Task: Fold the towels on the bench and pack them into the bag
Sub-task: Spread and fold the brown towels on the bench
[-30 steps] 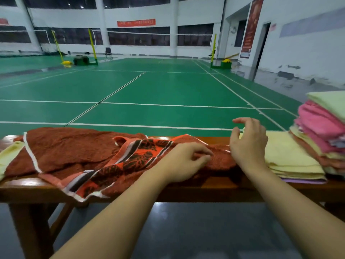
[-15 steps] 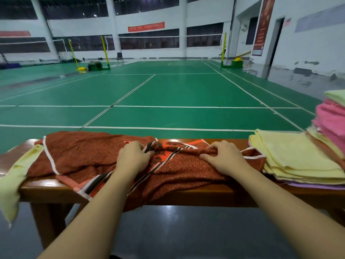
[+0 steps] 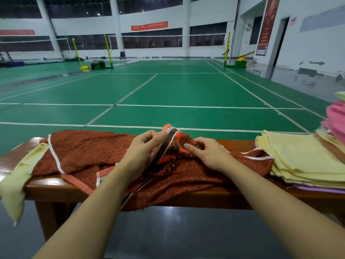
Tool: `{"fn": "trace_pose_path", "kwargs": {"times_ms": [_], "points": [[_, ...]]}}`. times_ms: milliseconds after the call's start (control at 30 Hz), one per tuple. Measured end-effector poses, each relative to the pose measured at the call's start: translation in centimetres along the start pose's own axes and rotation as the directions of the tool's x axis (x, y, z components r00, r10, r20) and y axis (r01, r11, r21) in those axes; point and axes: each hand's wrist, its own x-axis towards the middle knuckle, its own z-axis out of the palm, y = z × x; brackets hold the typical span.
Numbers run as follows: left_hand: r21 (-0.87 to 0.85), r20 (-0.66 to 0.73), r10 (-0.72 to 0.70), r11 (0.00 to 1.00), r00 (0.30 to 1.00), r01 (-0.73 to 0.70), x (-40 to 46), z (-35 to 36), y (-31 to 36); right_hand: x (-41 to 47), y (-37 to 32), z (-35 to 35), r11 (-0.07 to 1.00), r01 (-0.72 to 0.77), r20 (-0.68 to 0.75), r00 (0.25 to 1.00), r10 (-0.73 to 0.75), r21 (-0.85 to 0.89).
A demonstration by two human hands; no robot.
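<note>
A rust-red towel [image 3: 89, 152] with white edging and an orange-and-black patterned band lies crumpled across the wooden bench [image 3: 205, 199]. My left hand [image 3: 143, 150] pinches the patterned band and lifts it off the bench. My right hand [image 3: 207, 154] grips the same band just to the right, fingers curled into the cloth. A pale yellow towel [image 3: 16, 182] hangs over the bench's left end. No bag is in view.
Folded pale yellow towels [image 3: 306, 161] are stacked on the bench's right part, over a purple one [image 3: 317, 188]. A taller pile with pink towels [image 3: 336, 120] stands at the right edge. Beyond the bench lies a green badminton court [image 3: 168, 90].
Both hands have gathered the patterned band of the red towel and raised it off the bench. The right hand came over from the yellow stack a second ago.
</note>
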Motion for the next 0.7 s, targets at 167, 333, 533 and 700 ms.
{"fn": "trace_pose_path", "kwargs": {"times_ms": [167, 333, 533, 700], "points": [[-0.049, -0.050, -0.155, 0.987, 0.987, 0.153, 1.1, 1.0, 0.7, -0.1, -0.3, -0.7, 0.967, 0.143, -0.067, 0.989, -0.131, 0.210], [0.017, -0.044, -0.162, 0.986, 0.986, 0.163, 1.7, 2.9, 1.5, -0.2, -0.7, -1.5, 0.947, 0.151, -0.021, 0.988, -0.152, 0.284], [0.345, -0.278, 0.101, 0.939, 0.955, 0.001, 4.2, -1.3, 4.1, -0.6, -0.8, -5.4, 0.997, 0.023, 0.233, 0.972, -0.040, 0.076], [0.463, -0.568, 0.287, 0.886, 0.771, 0.011, 6.4, -9.0, 7.5, 1.0, 0.6, -10.2, 0.995, -0.052, 0.099, 0.993, 0.061, -0.084]]}}
